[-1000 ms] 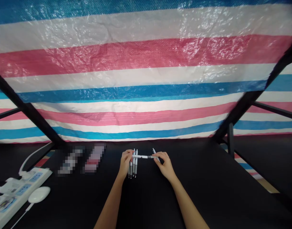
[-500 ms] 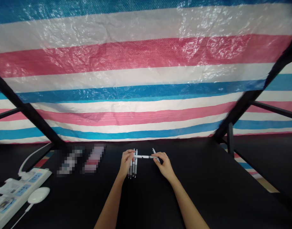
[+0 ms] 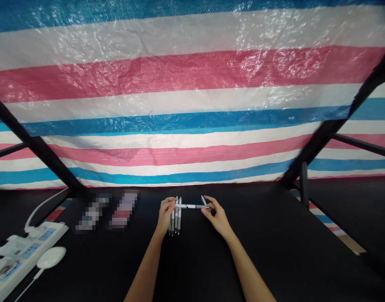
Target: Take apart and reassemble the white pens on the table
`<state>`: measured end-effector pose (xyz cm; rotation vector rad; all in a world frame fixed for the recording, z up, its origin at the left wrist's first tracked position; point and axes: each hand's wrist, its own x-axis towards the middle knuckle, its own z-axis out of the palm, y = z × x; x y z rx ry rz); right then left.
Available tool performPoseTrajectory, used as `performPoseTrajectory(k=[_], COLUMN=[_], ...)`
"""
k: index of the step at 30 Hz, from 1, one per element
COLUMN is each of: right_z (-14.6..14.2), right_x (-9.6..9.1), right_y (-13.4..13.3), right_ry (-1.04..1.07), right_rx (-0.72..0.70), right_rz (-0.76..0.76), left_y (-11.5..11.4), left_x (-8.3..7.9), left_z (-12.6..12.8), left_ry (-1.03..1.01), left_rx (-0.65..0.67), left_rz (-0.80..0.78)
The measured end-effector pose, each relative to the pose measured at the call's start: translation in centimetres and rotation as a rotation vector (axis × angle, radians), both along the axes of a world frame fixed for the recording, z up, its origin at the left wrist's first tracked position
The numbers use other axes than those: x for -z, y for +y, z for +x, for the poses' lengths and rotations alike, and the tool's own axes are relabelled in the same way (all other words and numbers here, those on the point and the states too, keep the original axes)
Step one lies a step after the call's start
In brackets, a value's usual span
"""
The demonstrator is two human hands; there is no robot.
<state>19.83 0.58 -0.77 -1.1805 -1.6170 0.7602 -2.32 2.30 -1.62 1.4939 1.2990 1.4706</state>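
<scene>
A white and grey pen [image 3: 191, 206] lies level across the space between my hands. My left hand [image 3: 166, 212] pinches its white end. Beneath that hand, several similar pens [image 3: 175, 222] rest side by side on the black table, grey tips toward me, their left part partly covered by my fingers. The thumb and index finger of my right hand [image 3: 216, 214] are spread around the level pen's grey tip. One more pen [image 3: 203, 200] lies slanted behind the right fingers, mostly hidden; only its white end shows clearly.
On the left of the black table [image 3: 192, 268] lie a white power strip [image 3: 32, 247] with plugs and a white round-ended device [image 3: 51, 256] on a cable. Two blurred items [image 3: 125, 209] lie nearby. Black frame bars and a striped sheet [image 3: 192, 126] stand behind.
My right index finger has lifted and spread away from the thumb, uncovering the level pen's grey tip. The left hand and the row of pens look unmoved.
</scene>
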Motion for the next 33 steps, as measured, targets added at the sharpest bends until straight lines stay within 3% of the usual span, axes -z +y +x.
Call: performPoseTrajectory(k=[13, 19, 33], right_z=[0.7, 1.0, 1.2], right_x=[-0.3, -0.2, -0.1], right_y=[0.2, 0.3, 0.3], right_ry=[-0.133, -0.04, -0.046], right_rx=[0.035, 0.042, 0.005], right_rz=[0.016, 0.009, -0.015], left_y=[0.1, 0.1, 0.2], left_x=[0.0, 0.0, 0.4], left_z=[0.0, 0.0, -0.1], left_ry=[-0.023, -0.063, -0.016], left_rx=[-0.02, -0.025, -0.027], left_rz=[0.005, 0.001, 0.023])
